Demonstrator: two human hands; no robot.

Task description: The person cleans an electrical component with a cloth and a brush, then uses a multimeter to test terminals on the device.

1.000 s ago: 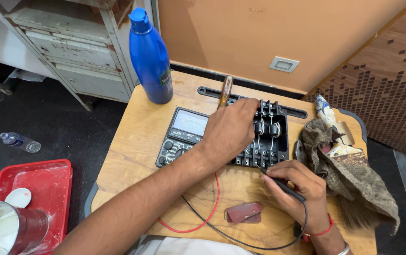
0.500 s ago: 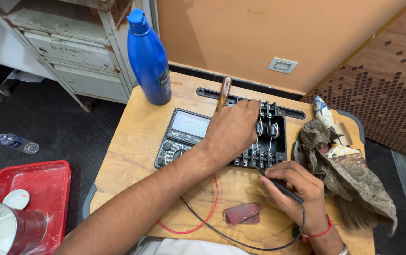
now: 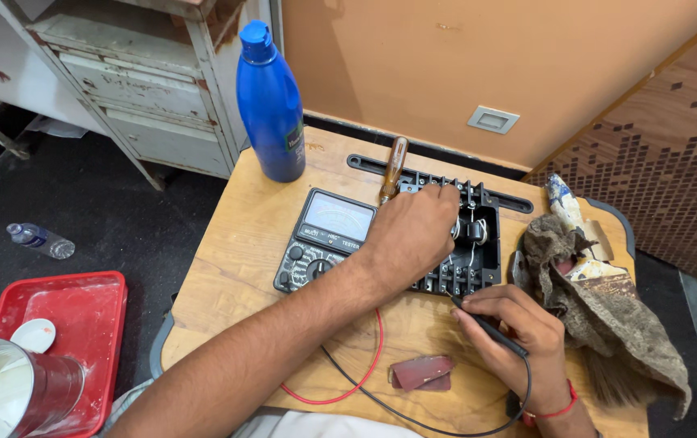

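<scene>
A left hand point(image 3: 413, 235) rests on a matt black plastic terminal block point(image 3: 466, 243) with bright metal screws, beside a black plastic analogue multimeter point(image 3: 324, 241) with a glossy clear dial window, on a smooth, pale wooden desk point(image 3: 235, 268). The right hand point(image 3: 518, 337) grips a matt black plastic probe point(image 3: 486, 326) near a rough, grimy cloth point(image 3: 608, 316), while a glossy blue plastic bottle point(image 3: 271, 105) and a varnished wooden-handled screwdriver point(image 3: 393, 169) stand by
</scene>
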